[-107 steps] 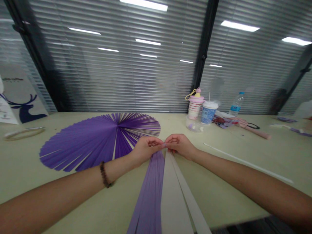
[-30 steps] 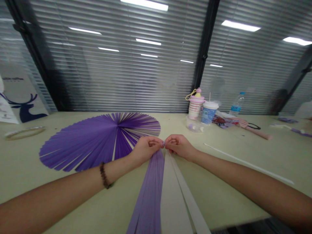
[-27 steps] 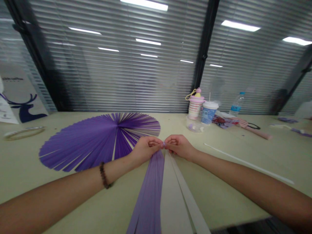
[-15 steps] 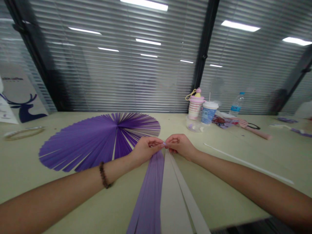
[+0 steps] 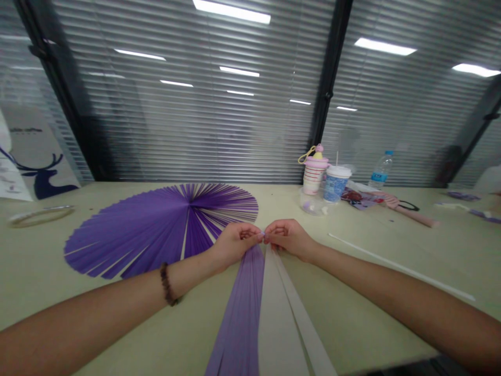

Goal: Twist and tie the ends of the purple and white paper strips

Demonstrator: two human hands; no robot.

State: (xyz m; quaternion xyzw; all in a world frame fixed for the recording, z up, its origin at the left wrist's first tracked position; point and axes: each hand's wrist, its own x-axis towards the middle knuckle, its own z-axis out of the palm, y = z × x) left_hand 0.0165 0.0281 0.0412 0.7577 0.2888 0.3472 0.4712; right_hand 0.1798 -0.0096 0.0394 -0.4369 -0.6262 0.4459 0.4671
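My left hand and my right hand meet at mid-table, thumbs and fingertips pinched close together. Between them is the gathered upper end of a bundle of long flat strips, with a small pale lilac bit showing at the fingertips. Light purple strips fan down toward me on the left side, and white strips on the right. The exact grip at the tip is mostly hidden by fingers. Behind my left hand lies a big round fan of purple strips, spread flat with a gap at its front.
A thin white strip lies right of my right hand. Farther back stand a pink-lidded cup, a blue paper cup and a water bottle. A pale ring and a deer-print bag are at left.
My hands stay pinched on the strip ends, with only a slight shift of the fingertips. The whole view has tilted a little, so things sit slightly lower.
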